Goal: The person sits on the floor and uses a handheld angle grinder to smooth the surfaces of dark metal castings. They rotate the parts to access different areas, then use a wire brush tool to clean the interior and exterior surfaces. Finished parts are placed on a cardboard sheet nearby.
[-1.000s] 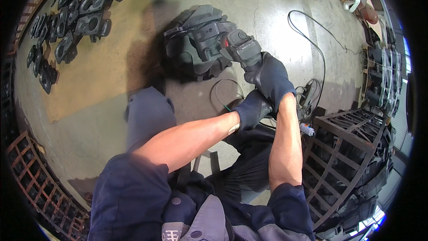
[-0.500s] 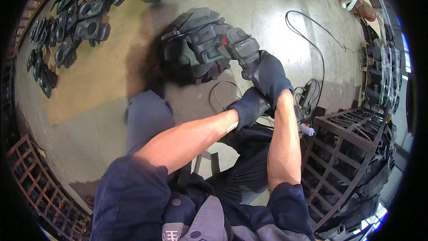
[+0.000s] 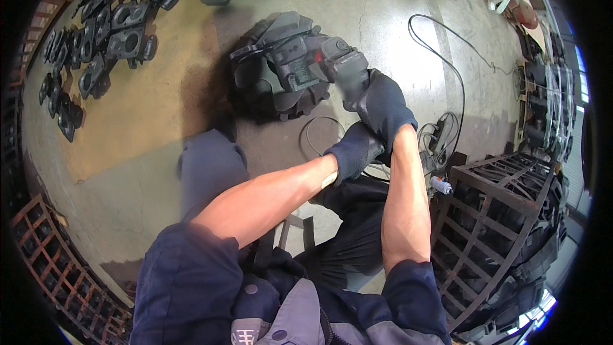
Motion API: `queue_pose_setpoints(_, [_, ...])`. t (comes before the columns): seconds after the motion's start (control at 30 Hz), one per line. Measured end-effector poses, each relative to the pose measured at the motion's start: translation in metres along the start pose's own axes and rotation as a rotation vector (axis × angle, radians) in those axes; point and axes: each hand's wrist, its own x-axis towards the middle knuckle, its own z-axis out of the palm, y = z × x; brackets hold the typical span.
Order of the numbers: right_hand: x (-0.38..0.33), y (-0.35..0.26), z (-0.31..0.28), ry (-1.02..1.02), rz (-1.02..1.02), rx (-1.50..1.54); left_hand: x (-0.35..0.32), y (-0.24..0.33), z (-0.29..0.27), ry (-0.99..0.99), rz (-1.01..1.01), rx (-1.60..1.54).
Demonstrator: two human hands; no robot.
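Note:
An angle grinder (image 3: pixel 350 71) reaches toward a dark cast-metal part (image 3: pixel 297 73), which rests on a pile of similar castings (image 3: pixel 255 80) ahead of me. Its working end meets the part near a small red glow; the disc itself is hard to make out. My right hand (image 3: pixel 384 103), in a dark glove, is closed round the grinder's body. Just behind and below it, my gloved left hand (image 3: pixel 356 151) is closed on the tool's rear end, with its fingers partly hidden. A thin cable (image 3: pixel 309 133) loops on the floor beside the left hand.
Several castings (image 3: pixel 131 16) with round openings lie in rows at the far left. A black cord (image 3: pixel 461 89) runs across the floor on the right. A spray can (image 3: pixel 440 185) sits by a rusty metal cage (image 3: pixel 482 227). Another metal cage (image 3: pixel 60 268) stands at the near left.
The grinder and both my hands have shifted slightly left along the casting. The red glow has moved a little left too. The castings have stayed in place.

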Motion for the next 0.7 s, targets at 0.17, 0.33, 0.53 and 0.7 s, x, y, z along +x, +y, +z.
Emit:
queue_pose_setpoints(0.17, [-0.002,-0.002,0.001,-0.055,0.06,0.026,-0.012,0.026,-0.003,0.013,-0.095,-0.069])
queue_pose_setpoints(0.33, [-0.007,-0.007,-0.001,-0.062,0.05,-0.029,-0.02,0.036,-0.007,-0.022,-0.112,-0.012])
queue_pose_setpoints(0.53, [-0.01,-0.007,0.0,-0.035,0.024,-0.037,-0.015,0.011,0.003,0.016,-0.021,-0.142])
queue_pose_setpoints(0.7, [-0.006,-0.009,-0.001,-0.032,0.02,-0.016,-0.012,0.019,-0.004,-0.011,-0.103,-0.098])
